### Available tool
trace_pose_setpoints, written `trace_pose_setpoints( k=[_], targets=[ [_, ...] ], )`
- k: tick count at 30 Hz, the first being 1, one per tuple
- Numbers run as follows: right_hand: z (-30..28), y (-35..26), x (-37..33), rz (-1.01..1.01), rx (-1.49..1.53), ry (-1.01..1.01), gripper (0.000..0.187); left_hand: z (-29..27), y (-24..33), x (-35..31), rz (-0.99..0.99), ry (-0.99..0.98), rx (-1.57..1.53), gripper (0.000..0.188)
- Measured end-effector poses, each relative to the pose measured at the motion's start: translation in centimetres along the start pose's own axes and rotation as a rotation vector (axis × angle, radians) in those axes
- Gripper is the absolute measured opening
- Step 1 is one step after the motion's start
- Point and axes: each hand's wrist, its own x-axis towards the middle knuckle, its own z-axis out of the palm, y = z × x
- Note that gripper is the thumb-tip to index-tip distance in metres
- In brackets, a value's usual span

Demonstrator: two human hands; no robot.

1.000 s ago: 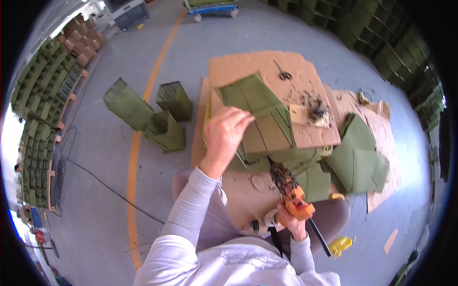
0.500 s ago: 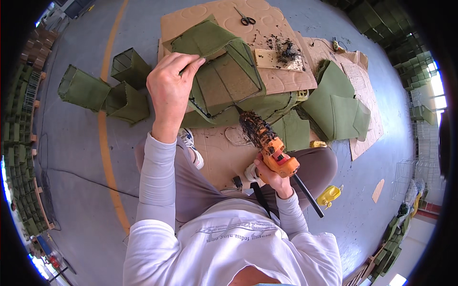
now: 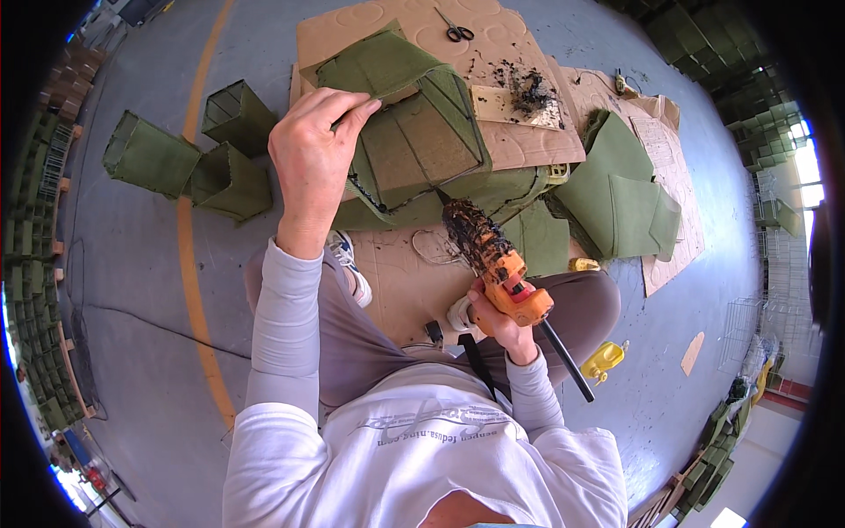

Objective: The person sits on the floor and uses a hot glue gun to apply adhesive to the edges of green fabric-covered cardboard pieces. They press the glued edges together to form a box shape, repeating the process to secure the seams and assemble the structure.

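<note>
My left hand (image 3: 308, 154) is closed, thumb and forefinger pinching the near edge of a green felt panel. The panel belongs to a felt box (image 3: 378, 66) with a dark wire frame (image 3: 405, 141) around its open side. My right hand (image 3: 500, 324) grips an orange glue gun (image 3: 506, 277) whose barrel is crusted with blackened glue. A black glue stick (image 3: 568, 361) juts from its back end. The nozzle points up and left, at the near lower corner of the wire frame; whether it touches cannot be made out.
Cardboard sheets (image 3: 352, 22) lie under the work. Scissors (image 3: 454, 33) and a board (image 3: 493, 110) with dark glue scraps sit beyond. Several felt boxes (image 3: 154, 157) stand at left; loose felt pieces (image 3: 616, 176) lie at right. A yellow holder (image 3: 606, 359) is beside my right knee.
Very little differs. The glue gun's tip has shifted slightly up, along the wire frame's near edge, and my left hand keeps its pinch on the felt.
</note>
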Motion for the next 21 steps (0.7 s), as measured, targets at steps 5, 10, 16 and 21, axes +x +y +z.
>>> trace_pose_setpoints(
  k=[5,10,16,21],
  targets=[
    [0.3,-0.3,-0.1,0.085,0.080,0.035,0.015,0.0,0.1,-0.1,0.006,-0.001,0.004,0.012],
    [0.2,0.6,-0.2,0.034,0.065,0.044,0.016,0.0,0.1,-0.1,0.005,-0.003,0.001,0.012],
    [0.0,0.0,-0.2,0.065,0.072,0.036,0.016,0.1,0.0,0.0,0.018,0.003,0.001,0.012],
    [0.1,0.6,-0.4,0.082,0.114,0.056,0.019,0.0,0.0,0.0,0.000,0.009,-0.003,0.012]
  ],
)
